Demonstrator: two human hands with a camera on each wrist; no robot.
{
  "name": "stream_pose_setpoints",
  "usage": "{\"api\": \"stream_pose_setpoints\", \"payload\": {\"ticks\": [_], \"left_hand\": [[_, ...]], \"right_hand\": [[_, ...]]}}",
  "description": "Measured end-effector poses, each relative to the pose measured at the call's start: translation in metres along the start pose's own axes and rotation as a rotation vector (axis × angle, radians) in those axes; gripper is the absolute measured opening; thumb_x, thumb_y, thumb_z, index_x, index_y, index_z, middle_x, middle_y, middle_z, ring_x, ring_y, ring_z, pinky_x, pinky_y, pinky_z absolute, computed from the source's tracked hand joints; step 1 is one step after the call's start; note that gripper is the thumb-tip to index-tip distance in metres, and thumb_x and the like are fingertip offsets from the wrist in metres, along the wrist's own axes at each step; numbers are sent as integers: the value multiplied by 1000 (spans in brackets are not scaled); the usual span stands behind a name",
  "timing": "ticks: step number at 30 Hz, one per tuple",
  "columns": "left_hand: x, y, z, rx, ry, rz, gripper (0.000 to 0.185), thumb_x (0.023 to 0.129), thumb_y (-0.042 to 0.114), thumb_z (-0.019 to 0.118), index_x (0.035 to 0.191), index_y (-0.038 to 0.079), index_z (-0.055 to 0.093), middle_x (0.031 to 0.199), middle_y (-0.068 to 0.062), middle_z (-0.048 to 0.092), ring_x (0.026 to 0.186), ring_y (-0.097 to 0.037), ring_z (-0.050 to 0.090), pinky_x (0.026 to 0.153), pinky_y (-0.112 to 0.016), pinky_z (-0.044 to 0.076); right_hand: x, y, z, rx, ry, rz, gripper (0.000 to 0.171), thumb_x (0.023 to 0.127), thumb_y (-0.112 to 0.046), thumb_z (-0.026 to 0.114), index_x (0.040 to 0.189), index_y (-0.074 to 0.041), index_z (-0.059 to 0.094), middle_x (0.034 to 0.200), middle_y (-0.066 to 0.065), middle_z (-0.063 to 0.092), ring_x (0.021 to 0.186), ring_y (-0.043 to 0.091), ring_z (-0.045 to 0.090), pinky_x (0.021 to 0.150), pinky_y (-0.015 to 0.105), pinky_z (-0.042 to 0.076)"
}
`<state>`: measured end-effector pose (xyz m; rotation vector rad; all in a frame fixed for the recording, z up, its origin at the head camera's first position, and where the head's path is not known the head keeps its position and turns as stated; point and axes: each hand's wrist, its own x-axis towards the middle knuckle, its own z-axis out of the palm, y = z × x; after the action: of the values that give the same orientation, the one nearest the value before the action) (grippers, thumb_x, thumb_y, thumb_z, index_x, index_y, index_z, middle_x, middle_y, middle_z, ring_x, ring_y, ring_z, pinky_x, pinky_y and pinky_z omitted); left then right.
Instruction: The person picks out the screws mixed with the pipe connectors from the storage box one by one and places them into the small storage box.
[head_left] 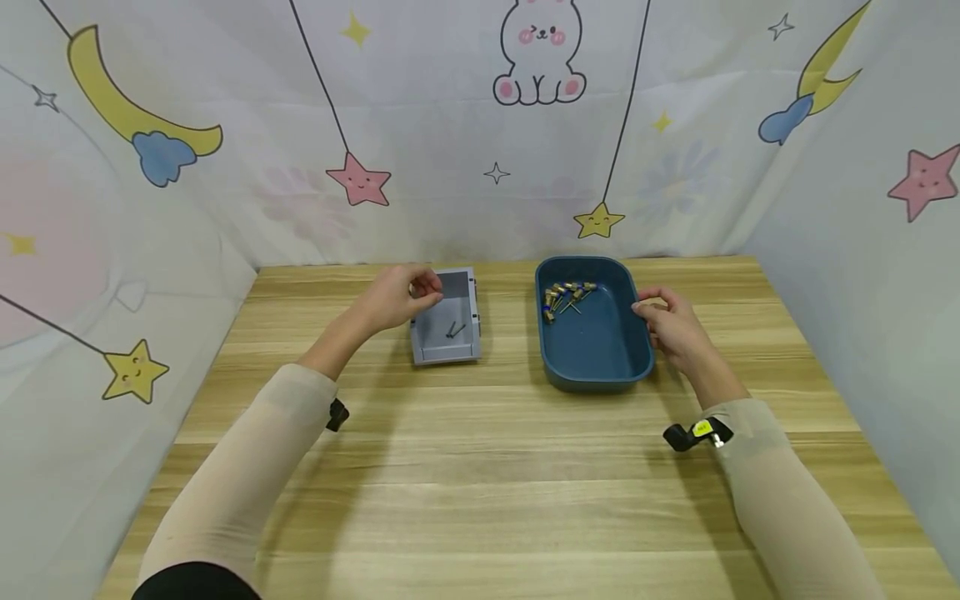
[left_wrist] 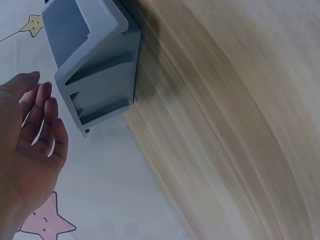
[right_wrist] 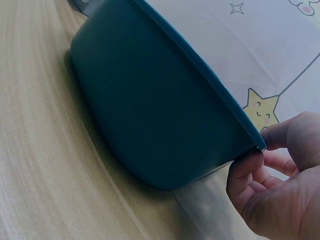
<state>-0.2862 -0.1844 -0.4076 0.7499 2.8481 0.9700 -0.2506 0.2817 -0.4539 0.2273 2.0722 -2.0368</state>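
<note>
My left hand [head_left: 401,298] is over the left side of a grey open box [head_left: 446,353], its fingers loosely bent and holding nothing. In the left wrist view that hand [left_wrist: 32,130] is apart from the box's ribbed outer wall [left_wrist: 107,82]. A couple of small dark pin-like pieces [head_left: 455,330] lie on the box floor. With thumb and fingers, my right hand [head_left: 675,329] pinches the right rim of a dark blue plastic basin [head_left: 592,384]. Several small brass-coloured pieces with thin shanks [head_left: 566,298] lie in the basin's far left part.
Both containers stand near the far edge of a wood-grain table [head_left: 480,483]. White cloth [head_left: 450,117] printed with stars and moons hangs behind the table and along both sides. A small black wrist camera [head_left: 697,433] is strapped at the right sleeve.
</note>
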Motion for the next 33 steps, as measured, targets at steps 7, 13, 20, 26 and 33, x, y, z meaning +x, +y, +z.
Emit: {"api": "stream_pose_setpoints", "payload": {"ticks": [7,13,20,26,33], "left_hand": [[0,1,1,-7,-1,4,11,101,15,75,105,6,72,97,-8,71,91,-23,65,80,-39,54],[0,4,0,-10,-3,13,12,101,17,74,106,5,72,99,-8,71,91,-23,65,81,-39,54],[2,1,3,-6,-4,13,11,101,16,74,107,6,72,99,-7,71,92,-22,66,82,-39,55],[3,4,6,-16,-9,27,11,101,15,75,106,6,72,99,-7,71,92,-22,66,81,-39,55],[5,6,6,-8,-13,27,12,101,16,75,107,7,72,100,-7,71,92,-21,66,81,-38,55]], "right_hand": [[-1,0,0,-2,7,-9,31,109,-14,60,136,-6,49,84,-4,63,63,7,56,49,22,43],[-4,-1,2,-14,9,-12,31,109,-15,60,136,-7,49,85,-4,63,64,7,55,50,21,42],[-2,1,4,-35,26,-27,28,108,-15,62,132,-8,51,81,-6,60,61,6,50,49,21,38],[0,4,2,-10,29,-26,25,108,-12,61,130,-8,51,80,-5,60,60,6,51,48,21,37],[0,2,1,-9,22,-16,28,108,-12,59,134,-6,50,82,-4,59,60,7,50,48,22,38]]}}
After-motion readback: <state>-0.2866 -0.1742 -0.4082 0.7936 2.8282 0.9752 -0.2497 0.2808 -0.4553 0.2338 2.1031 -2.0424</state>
